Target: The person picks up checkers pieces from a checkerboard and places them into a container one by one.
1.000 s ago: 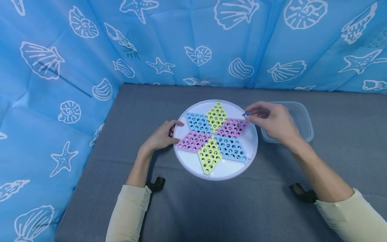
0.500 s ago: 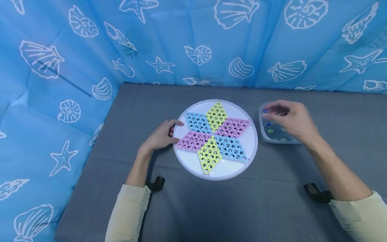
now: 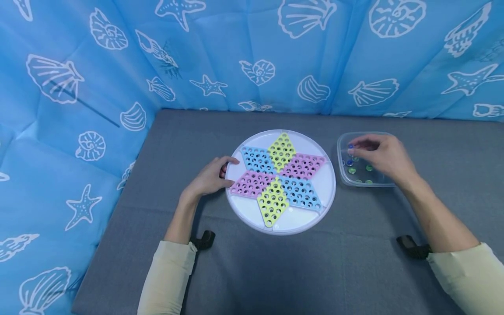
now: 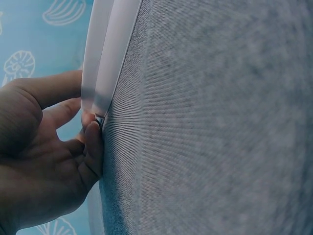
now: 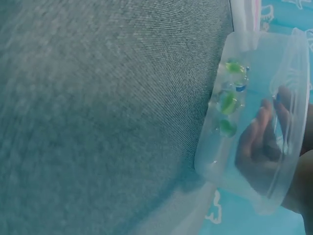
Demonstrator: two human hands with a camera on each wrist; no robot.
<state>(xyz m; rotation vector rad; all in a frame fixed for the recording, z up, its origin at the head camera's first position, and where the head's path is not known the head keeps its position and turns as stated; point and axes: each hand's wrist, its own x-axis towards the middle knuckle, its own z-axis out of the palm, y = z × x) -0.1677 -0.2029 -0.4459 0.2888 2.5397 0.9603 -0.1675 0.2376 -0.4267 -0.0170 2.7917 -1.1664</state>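
Observation:
A round white Chinese checkers board (image 3: 291,218) with a star of yellow, pink and blue perforated diamonds lies mid-table in the head view. My left hand (image 3: 210,177) holds its left rim, thumb and index finger on the edge; in the left wrist view other fingers curl beneath the rim. My right hand (image 3: 383,157) is over a clear plastic container (image 3: 341,175), fingertips inside its opening. Thumb and fingers pinch a blue marble (image 3: 351,147). Below the fingers, several green marbles (image 5: 228,103) and a few blue ones lie on the container's bottom.
A grey cloth (image 3: 275,271) covers the table. Blue curtains (image 3: 220,52) with white shell prints hang behind and at the left. The container stands just right of the board, with a narrow gap between them.
My right hand has moved right, from the board's upper right edge to the container, with a blue marble at its fingertips, then slightly farther in. The left hand and board stay in place.

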